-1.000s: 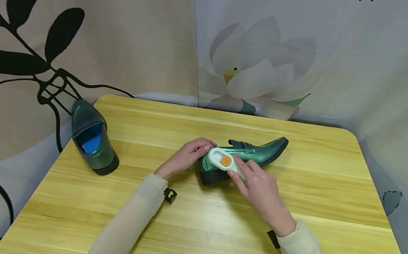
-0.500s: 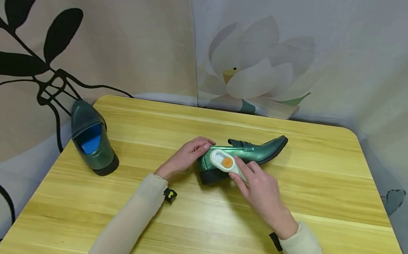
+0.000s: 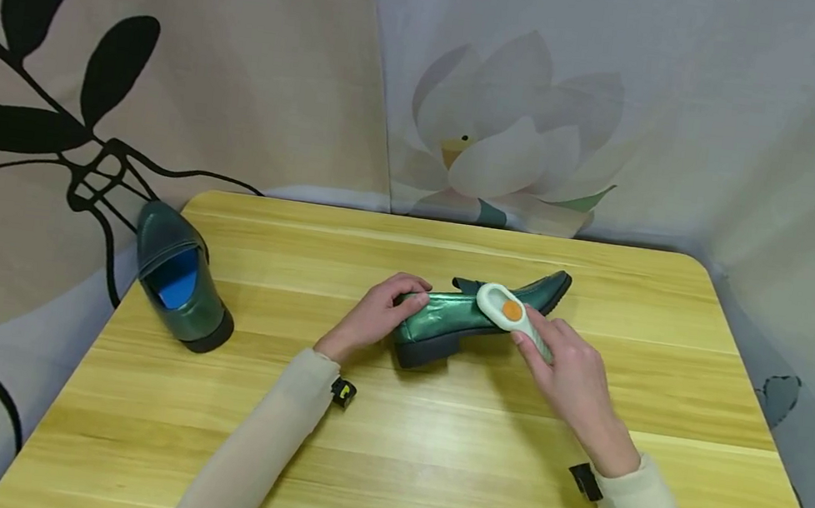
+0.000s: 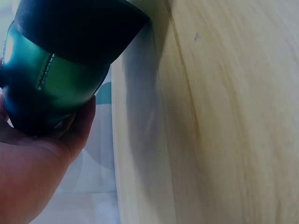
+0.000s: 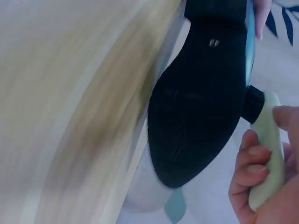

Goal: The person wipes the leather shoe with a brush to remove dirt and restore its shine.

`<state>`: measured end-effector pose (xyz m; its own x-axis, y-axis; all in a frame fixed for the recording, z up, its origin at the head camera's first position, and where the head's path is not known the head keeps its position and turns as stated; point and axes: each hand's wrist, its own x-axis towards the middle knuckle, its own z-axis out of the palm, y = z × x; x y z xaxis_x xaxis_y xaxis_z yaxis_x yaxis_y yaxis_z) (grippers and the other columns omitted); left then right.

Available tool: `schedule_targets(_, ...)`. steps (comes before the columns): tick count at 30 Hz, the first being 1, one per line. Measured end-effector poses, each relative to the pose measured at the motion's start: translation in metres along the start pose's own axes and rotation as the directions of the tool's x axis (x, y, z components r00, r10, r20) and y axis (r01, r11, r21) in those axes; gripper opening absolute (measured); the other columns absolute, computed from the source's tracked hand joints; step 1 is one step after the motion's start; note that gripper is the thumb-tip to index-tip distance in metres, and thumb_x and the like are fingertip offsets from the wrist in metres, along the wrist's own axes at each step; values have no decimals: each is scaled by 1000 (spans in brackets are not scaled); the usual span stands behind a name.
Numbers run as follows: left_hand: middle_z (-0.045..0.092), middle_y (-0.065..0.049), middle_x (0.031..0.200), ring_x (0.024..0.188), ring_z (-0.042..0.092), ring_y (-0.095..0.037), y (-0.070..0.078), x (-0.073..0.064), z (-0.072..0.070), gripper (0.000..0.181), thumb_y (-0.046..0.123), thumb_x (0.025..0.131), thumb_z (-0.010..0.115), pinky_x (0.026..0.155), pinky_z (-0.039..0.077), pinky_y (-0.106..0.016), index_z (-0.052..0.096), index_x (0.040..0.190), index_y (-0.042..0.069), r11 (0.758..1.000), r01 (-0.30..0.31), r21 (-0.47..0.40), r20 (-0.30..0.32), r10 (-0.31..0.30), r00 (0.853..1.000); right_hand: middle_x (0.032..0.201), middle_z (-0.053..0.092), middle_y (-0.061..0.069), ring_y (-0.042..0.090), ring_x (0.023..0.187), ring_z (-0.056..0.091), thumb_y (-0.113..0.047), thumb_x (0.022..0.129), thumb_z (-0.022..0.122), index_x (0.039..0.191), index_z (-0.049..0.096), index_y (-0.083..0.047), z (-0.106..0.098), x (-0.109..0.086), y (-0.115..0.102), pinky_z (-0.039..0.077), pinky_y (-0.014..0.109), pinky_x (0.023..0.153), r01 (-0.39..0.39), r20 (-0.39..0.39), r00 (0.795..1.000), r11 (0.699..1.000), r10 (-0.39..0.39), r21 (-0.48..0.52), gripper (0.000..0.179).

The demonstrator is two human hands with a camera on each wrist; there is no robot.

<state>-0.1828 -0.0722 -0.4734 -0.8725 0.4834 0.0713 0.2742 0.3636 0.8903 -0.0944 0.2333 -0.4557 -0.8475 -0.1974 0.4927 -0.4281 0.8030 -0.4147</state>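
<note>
A shiny green loafer (image 3: 433, 320) is tilted on its side, toe to the right and black sole turned toward me. My left hand (image 3: 373, 317) grips it at the heel; in the left wrist view the fingers curl round the back of the shoe (image 4: 65, 77). In my right hand (image 3: 574, 378) is a pale green shoe brush (image 3: 496, 303) with an orange button. The right wrist view shows fingers and thumb wrapped round its handle (image 5: 272, 144), and the dark bristles (image 5: 253, 103) against the side of the upper, near the forefoot.
The matching green loafer (image 3: 208, 307), with a blue insole, stands at the left edge of the wooden table (image 3: 428, 474). Behind the table hangs a curtain (image 3: 263, 62) printed with leaves and a pale flower.
My right hand has moved the brush right along the shoe, from the heel toward the front. The left hand keeps its grip at the heel, its thumb slightly farther over the shoe.
</note>
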Motion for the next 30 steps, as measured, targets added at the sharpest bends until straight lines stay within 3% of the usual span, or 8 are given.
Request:
schedule_targets(5,59,-7,140,135,51,-27,0,-1,-2,26,29,110,54,116,36,-48,69,105,8,1000,3,-6,2,-3,1000,81,65,13,18,57,46,-18,97,74,134,67,0,-10,0,15,36,31,49,-81,-55,995,996,80,-23,42)
schedule_targets(13,59,-8,140,135,51,-27,1,-1,-2,25,29,109,55,117,36,-49,69,104,8,1000,-7,-19,8,7,1000,77,63,11,17,56,45,-19,96,74,132,69,1,-21,2,24,35,30,47,-70,-34,997,996,69,-46,41)
schedule_targets(16,59,-8,140,135,51,-27,2,-1,-2,25,29,109,55,117,36,-49,69,104,8,1000,-6,-18,8,6,1000,76,63,14,21,55,46,-21,99,72,131,69,2,-28,7,37,36,35,48,-108,-29,994,992,107,-69,40)
schedule_targets(19,59,-7,140,135,51,-27,3,-2,-1,25,29,109,55,117,36,-49,69,105,8,1000,-4,-11,8,4,1000,90,71,25,38,65,62,-25,103,67,132,67,5,-35,13,51,48,51,55,-157,0,987,985,158,-76,42)
schedule_targets(23,59,-6,140,135,51,-26,3,-2,-1,26,30,109,55,117,35,-48,69,106,9,1000,0,-7,5,0,1000,119,68,33,53,97,67,-33,107,58,137,63,6,-41,22,68,50,67,78,-247,70,966,968,250,-52,49)
schedule_targets(30,59,-8,140,135,51,-27,3,-3,1,26,29,109,55,117,35,-49,69,108,7,1000,5,-8,9,-5,1000,103,70,31,44,83,61,-47,110,43,146,55,4,-38,28,99,47,58,75,-388,140,911,921,388,-29,63)
